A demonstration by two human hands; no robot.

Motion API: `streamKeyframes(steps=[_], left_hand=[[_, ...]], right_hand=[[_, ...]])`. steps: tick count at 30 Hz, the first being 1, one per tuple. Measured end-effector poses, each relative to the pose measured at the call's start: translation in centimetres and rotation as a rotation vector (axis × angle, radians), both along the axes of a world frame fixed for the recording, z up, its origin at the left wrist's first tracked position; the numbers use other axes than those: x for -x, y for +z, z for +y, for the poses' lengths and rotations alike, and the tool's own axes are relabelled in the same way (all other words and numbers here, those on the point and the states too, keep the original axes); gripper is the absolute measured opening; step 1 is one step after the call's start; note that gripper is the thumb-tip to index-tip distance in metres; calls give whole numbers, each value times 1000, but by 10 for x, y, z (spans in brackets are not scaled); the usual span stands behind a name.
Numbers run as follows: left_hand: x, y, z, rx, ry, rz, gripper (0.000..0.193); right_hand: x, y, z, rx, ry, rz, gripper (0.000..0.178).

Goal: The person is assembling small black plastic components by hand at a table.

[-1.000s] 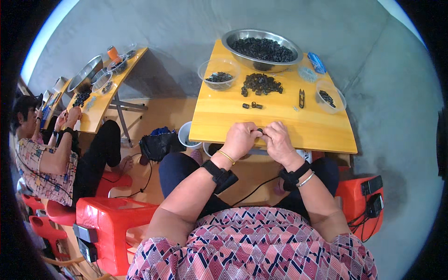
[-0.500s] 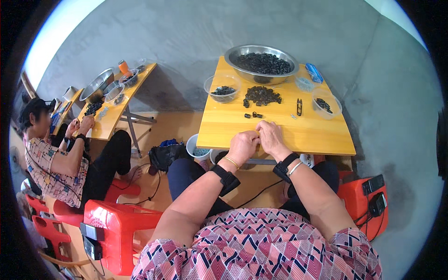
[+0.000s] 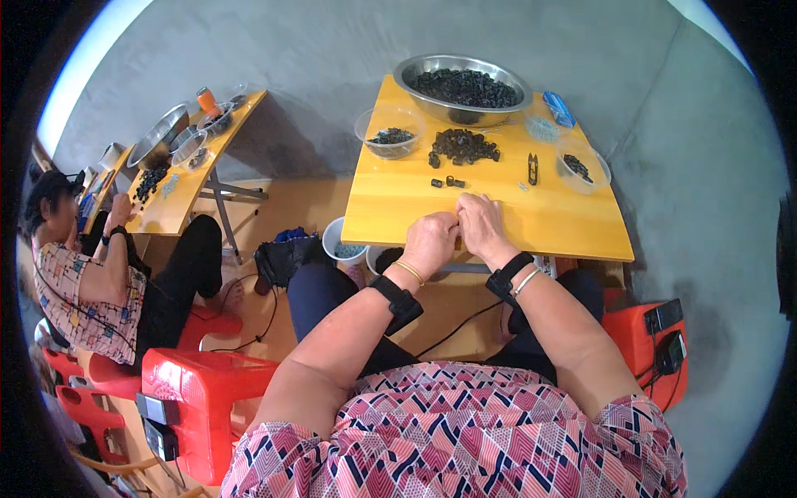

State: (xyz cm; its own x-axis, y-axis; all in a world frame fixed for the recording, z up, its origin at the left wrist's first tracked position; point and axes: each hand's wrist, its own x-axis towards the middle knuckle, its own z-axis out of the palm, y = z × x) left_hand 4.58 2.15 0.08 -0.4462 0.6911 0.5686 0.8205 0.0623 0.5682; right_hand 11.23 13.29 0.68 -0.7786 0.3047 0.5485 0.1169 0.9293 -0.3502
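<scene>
Over the near part of the yellow wooden table (image 3: pixel 390 217), my left hand (image 3: pixel 430 243) and my right hand (image 3: pixel 483 229) meet with curled fingers touching. Whatever sits between the fingertips is hidden by the fingers. Just beyond them lie a few small black plastic parts (image 3: pixel 452 181), and behind those a heap of black parts (image 3: pixel 465 146). A pair of black thread snips (image 3: pixel 533 169) lies right of the heap. To its right stands a clear plastic bowl (image 3: pixel 599 181) with small dark pieces, and at the left a second clear bowl (image 3: pixel 365 133) holds similar pieces.
At the table's far end stands a large steel basin (image 3: pixel 521 98) full of black parts. A blue packet (image 3: pixel 559 109) and a small clear tub (image 3: pixel 542 129) are beside it. White buckets (image 3: pixel 334 241) stand below. Leftward, a co-worker (image 3: pixel 91 278) sits at another table (image 3: pixel 217 141).
The view has tilted slightly, so the table appears a little higher. My hands stay together in nearly the same pose. The co-worker's hands have drawn back from their table toward the body.
</scene>
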Motion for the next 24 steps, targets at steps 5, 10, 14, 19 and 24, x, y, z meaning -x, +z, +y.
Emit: streamKeyframes(steps=[5, 10, 14, 19, 24], left_hand=[[-3, -5, -2, -68, -1, 34, 6], [-4, -4, -7, -107, -22, 38, 3], [-10, -5, -9, -105, 21, 53, 5], [-5, -1, -10, -25, 58, 75, 5], [2, -6, -6, -92, 28, 121, 5]], right_hand=[[-3, 1, 0, 7, 56, 39, 5], [-4, -1, -8, 12, 58, 128, 4], [-3, -2, -6, 3, 33, 111, 6], [-1, -3, -7, -1, -36, 79, 10], [2, 0, -10, -12, -85, 16, 10]])
